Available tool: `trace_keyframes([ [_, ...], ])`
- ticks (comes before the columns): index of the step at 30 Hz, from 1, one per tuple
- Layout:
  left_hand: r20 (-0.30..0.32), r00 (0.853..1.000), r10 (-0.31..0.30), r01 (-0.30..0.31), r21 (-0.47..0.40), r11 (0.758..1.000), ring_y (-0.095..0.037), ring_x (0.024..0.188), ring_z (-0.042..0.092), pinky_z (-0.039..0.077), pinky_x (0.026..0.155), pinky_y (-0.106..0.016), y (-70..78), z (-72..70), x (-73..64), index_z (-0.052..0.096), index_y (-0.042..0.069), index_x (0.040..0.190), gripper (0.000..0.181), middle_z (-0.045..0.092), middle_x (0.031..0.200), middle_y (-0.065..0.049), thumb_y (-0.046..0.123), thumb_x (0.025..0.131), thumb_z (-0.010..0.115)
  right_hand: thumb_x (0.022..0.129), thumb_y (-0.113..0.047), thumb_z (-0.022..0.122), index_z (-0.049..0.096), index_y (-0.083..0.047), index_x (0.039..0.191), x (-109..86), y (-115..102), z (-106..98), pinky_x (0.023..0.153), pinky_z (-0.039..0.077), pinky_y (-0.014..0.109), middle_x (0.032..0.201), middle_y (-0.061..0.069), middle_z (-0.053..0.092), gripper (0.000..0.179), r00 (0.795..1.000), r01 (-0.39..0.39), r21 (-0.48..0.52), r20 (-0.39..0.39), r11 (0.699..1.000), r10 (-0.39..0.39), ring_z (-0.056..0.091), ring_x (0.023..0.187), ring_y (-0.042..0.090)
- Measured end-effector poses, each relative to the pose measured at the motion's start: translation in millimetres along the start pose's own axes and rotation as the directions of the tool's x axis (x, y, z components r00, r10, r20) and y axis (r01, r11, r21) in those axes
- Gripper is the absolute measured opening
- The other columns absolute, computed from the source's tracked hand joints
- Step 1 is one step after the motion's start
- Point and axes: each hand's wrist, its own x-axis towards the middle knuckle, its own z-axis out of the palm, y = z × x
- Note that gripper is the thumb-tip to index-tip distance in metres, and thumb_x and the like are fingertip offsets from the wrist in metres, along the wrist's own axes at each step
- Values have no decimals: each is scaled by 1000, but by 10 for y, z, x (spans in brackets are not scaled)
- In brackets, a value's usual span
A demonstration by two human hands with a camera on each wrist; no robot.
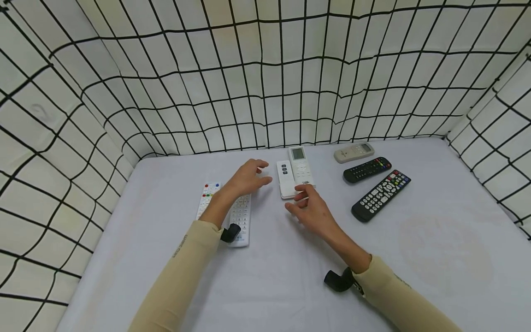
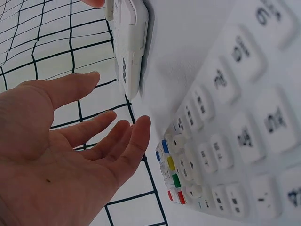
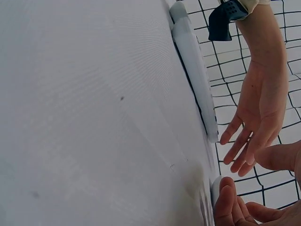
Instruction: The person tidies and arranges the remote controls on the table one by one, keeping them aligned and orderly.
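My left hand [image 1: 246,177] hovers, fingers loosely spread and holding nothing, between two white remote controls with coloured buttons and a centre pair of white ones. Below its wrist lies one long white remote [image 1: 240,216]; another white remote [image 1: 206,197] is partly hidden by the forearm. My right hand [image 1: 312,210] has relaxed, bent fingers at the lower end of the centre pair. That pair is a slim remote with three dark buttons [image 1: 285,179] and a white remote with a grey screen [image 1: 301,166], side by side. Whether the right fingertips touch them I cannot tell.
To the right lie a beige remote [image 1: 354,152], a small black remote [image 1: 367,169] and a larger black remote [image 1: 380,195], all slanted. A black wire grid [image 1: 265,97] stands around the back and sides of the white-covered table [image 1: 286,286].
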Motion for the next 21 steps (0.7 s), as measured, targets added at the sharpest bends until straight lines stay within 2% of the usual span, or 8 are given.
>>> trace_keyframes([
  [11,48,999,-14,14,-3,1000,-34,144,51,48,114,-48,79,43,66,45,7,156,61,47,156,-18,29,103,64,97,-20,73,44,-5,148,2,30,-27,74,58,28,128,16,58,60,1000,-18,13,4,1000,18,64,108,27],
  [21,55,999,1,-2,9,1000,-36,142,51,47,115,-48,130,105,132,45,5,156,62,46,155,-22,29,103,64,97,-17,73,45,-5,148,12,65,-20,76,57,28,127,16,58,59,999,-34,4,7,999,34,64,106,26],
])
